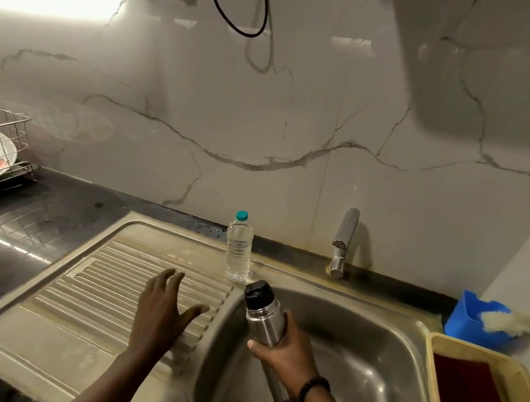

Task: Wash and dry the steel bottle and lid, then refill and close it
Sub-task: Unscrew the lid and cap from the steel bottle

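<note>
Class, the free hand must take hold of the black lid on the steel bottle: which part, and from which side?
Likely the lid's round side wall, coming from the upper left, where the left hand hovers open. The right hand grips the bottle mid-body, tilted, leaving the lid clear.

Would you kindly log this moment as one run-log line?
right hand grips steel bottle over sink | lid on | left hand open

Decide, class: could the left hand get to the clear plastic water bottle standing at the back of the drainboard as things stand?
Probably yes. The left hand is open and holds nothing above the drainboard, and only bare ridges lie between it and the plastic water bottle.
</note>
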